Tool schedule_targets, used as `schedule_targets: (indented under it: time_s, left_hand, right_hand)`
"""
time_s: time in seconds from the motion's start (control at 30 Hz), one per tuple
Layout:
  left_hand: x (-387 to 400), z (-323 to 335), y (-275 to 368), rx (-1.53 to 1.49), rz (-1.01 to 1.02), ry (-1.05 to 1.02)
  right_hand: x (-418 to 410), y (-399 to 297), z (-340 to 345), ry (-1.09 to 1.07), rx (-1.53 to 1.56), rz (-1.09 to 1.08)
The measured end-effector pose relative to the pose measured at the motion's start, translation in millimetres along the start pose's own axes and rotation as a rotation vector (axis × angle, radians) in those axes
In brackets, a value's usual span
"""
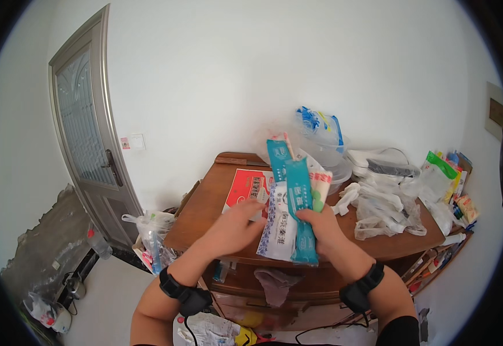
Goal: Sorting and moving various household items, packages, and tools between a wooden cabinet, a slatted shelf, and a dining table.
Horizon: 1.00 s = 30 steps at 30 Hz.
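My right hand (325, 229) is closed around a bunch of flat packets above the wooden cabinet top. The bunch holds teal plastic packets (299, 190), a white packet with a blue patterned edge (280, 233) and a cream packet with red print and green spots (321, 186). Just left of the bunch is my left hand (236, 229), its fingers apart and nothing seen in it. A red and white printed sheet or flat box (243, 186) lies on the cabinet top beyond my left hand. Behind the packets, part of a knife (251, 162) shows near the back edge.
Crumpled clear plastic bags (385, 212) lie on the right of the cabinet top (199, 203), before a white appliance (381, 164). Clear plastic bowls (338, 171) and a blue and white bag (320, 123) stand at the back. A purple cloth (275, 285) hangs from the cabinet front.
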State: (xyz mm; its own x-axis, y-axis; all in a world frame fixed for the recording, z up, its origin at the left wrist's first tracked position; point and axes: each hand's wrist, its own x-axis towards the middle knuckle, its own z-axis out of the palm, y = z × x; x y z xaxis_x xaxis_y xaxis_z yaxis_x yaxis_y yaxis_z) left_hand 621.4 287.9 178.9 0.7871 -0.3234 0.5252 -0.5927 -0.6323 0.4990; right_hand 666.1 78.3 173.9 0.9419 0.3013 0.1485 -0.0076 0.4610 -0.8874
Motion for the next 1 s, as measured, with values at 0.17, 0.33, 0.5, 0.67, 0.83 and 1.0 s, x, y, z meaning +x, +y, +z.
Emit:
schedule_targets:
  time_s: [0.17, 0.33, 0.5, 0.67, 0.83, 1.0]
  left_hand:
    - [12.5, -5.6, -1.9, 0.221, 0.021, 0.311]
    - [15.1, -12.3, 3.9, 0.223, 0.007, 0.567]
    - [18.8, -6.9, -13.2, 0.502, 0.109, 0.448]
    - [7.0, 8.0, -34.5, 0.505, -0.023, 0.039]
    - [-1.0, -1.1, -29.7, 0.588, -0.060, -0.120]
    - [-34.2, -42.8, -28.0, 0.706, 0.011, 0.092]
  right_hand:
    - [21.4, -46.8, -13.1, -0.011, -0.872, -0.373]
    - [8.6, -73.7, -9.6, -0.264, -1.892, -0.781]
    - [-15.7, -33.0, -34.4, -0.551, -2.128, -1.031]
    - [-10.1, -34.8, -50.9, -0.555, -1.921, -0.630]
    - [-7.0, -37.4, -56.9, -0.571, -1.875, -0.594]
    - [-2.4, -40.1, -58.8, -0.595, -1.830, -0.581]
